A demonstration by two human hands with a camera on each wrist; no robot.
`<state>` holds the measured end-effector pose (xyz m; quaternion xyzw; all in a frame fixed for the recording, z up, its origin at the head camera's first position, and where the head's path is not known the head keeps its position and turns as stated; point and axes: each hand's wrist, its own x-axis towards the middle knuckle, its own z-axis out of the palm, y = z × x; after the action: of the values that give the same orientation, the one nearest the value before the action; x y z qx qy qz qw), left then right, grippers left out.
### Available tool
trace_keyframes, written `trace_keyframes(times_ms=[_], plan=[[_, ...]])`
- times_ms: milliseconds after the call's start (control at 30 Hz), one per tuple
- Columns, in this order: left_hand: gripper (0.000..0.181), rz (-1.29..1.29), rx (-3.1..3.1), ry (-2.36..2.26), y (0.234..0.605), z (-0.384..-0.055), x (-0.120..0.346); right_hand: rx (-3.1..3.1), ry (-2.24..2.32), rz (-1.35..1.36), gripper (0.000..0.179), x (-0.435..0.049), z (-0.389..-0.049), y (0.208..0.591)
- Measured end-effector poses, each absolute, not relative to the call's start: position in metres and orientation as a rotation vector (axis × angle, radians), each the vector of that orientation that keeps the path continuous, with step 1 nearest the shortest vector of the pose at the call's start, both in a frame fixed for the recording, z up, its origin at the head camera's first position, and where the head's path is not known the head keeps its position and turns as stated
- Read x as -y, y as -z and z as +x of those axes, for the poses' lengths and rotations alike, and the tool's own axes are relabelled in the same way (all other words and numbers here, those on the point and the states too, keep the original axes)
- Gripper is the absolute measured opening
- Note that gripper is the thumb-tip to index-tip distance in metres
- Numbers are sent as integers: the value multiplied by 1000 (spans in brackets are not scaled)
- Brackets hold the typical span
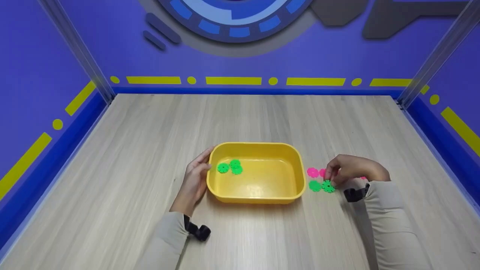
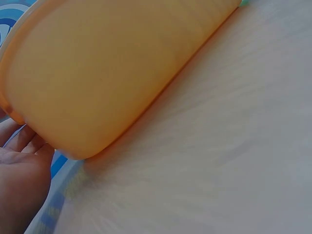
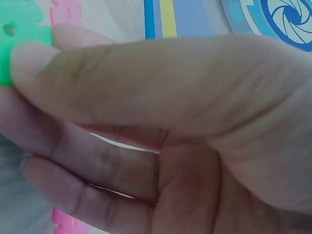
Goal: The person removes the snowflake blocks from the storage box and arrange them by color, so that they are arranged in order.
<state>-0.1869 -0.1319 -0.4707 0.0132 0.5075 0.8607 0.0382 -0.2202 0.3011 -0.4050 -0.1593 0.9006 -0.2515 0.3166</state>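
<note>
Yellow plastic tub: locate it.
In the head view, the yellow rectangular plastic tub sits on the pale wood-grain table below the picture's centre; the left hand holds its left end, and a flat green disc lies off its right end.

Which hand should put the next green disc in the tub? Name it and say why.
Right, most likely. The right hand pinches a green disc near the tub's right end, while the left hand holds the tub's left end, away from that disc.
</note>
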Motion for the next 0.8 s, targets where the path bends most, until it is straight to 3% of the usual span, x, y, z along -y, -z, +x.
trace_keyframes(times_ms=[800], plan=[[64, 59, -1520, -2659, 471, -187, 132, -2376, 674, -398, 15, -302, -219, 405]])
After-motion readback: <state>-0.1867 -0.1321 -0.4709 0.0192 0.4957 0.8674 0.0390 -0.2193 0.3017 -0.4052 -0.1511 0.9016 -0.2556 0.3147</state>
